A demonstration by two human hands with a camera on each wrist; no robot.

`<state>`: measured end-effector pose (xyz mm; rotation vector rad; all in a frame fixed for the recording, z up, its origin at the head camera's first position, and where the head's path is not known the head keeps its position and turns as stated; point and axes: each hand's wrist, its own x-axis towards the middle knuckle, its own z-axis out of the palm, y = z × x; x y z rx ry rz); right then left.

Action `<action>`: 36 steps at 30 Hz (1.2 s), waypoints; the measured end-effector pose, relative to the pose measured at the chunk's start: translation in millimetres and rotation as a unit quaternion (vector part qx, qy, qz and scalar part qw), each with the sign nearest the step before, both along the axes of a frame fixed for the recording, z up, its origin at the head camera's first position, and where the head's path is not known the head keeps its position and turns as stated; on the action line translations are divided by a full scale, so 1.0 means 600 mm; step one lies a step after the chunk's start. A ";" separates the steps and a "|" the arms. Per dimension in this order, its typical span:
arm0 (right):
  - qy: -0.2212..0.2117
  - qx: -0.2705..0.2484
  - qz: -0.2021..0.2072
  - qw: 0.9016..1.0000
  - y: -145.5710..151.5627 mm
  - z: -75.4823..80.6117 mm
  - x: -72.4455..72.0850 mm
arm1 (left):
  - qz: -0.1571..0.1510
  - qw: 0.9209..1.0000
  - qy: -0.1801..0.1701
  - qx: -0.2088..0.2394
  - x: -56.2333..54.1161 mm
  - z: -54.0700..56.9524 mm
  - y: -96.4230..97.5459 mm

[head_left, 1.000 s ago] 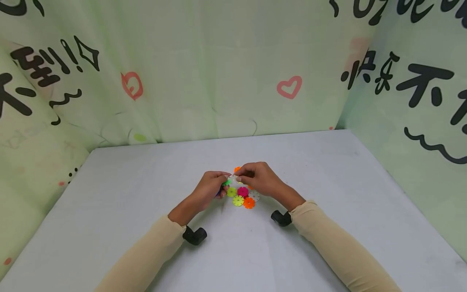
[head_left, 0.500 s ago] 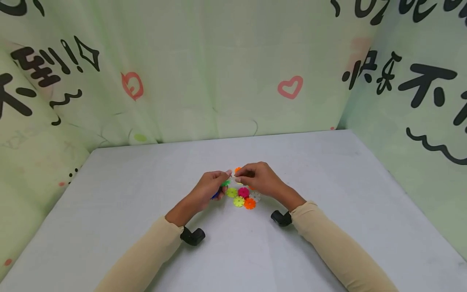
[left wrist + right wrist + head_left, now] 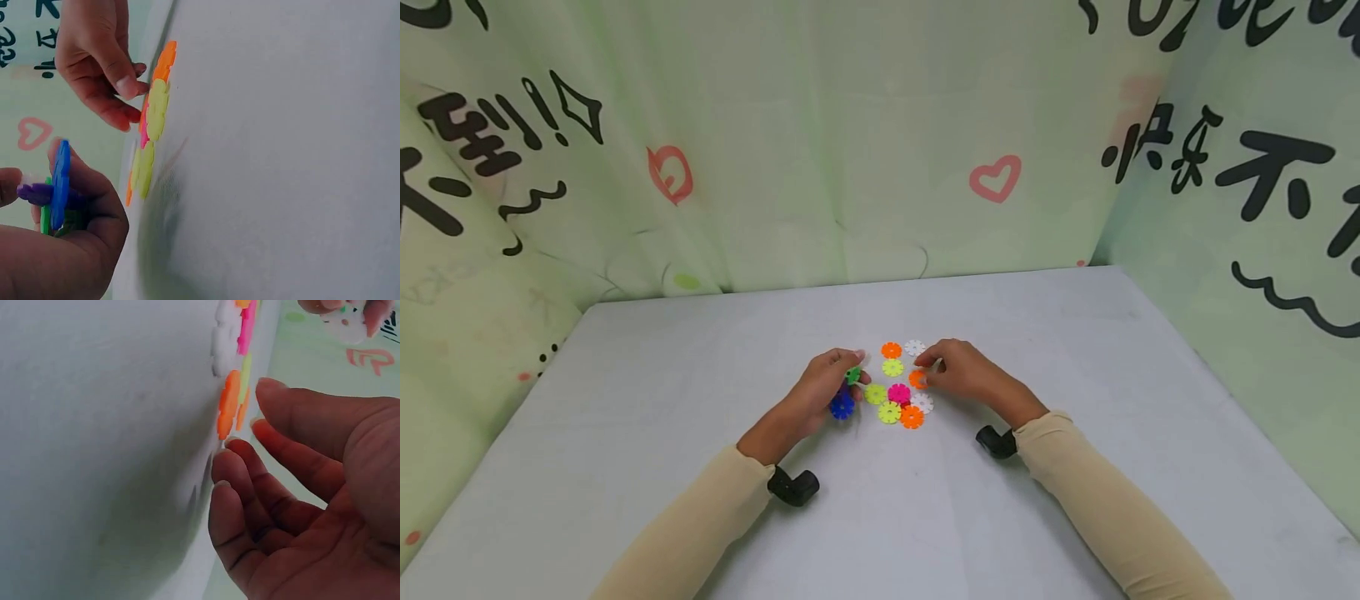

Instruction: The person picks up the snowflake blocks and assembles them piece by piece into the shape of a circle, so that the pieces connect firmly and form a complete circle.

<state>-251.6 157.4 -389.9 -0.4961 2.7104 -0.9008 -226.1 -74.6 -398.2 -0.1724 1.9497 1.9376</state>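
My left hand (image 3: 822,385) grips a small cluster of notched plastic snowflake discs joined together. Its blue disc (image 3: 60,184), purple disc (image 3: 36,194) and green disc (image 3: 853,375) show clearly; a white disc (image 3: 347,324) shows by its fingers in the right wrist view. My right hand (image 3: 967,375) is just above the table, its fingers loosely bent with nothing between them. Its fingertips are beside an orange disc (image 3: 229,405) lying flat; whether they touch it, I cannot tell.
Several loose discs lie between the hands on the white table (image 3: 1075,350): a pink disc (image 3: 898,394), a yellow disc (image 3: 876,394), a far white disc (image 3: 914,347) and a near orange disc (image 3: 912,417). A printed curtain (image 3: 850,150) stands behind.
My hands were together at the cluster and have moved apart. The right hand has let go and shifted right to the orange disc; the left has drawn slightly left with the cluster.
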 end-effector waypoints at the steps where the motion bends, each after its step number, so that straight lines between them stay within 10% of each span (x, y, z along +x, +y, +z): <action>1: -0.009 0.005 -0.004 1.000 0.000 -0.003 -0.001 | 0.001 1.000 -0.005 0.008 0.000 0.000 0.000; 19: 0.011 0.013 0.006 1.000 -0.002 -0.012 -0.005 | -0.054 0.998 -0.017 0.035 0.007 0.000 0.007; 36: 0.026 -0.128 0.025 0.991 -0.020 0.021 0.011 | -0.091 0.996 0.005 0.017 0.011 -0.004 0.021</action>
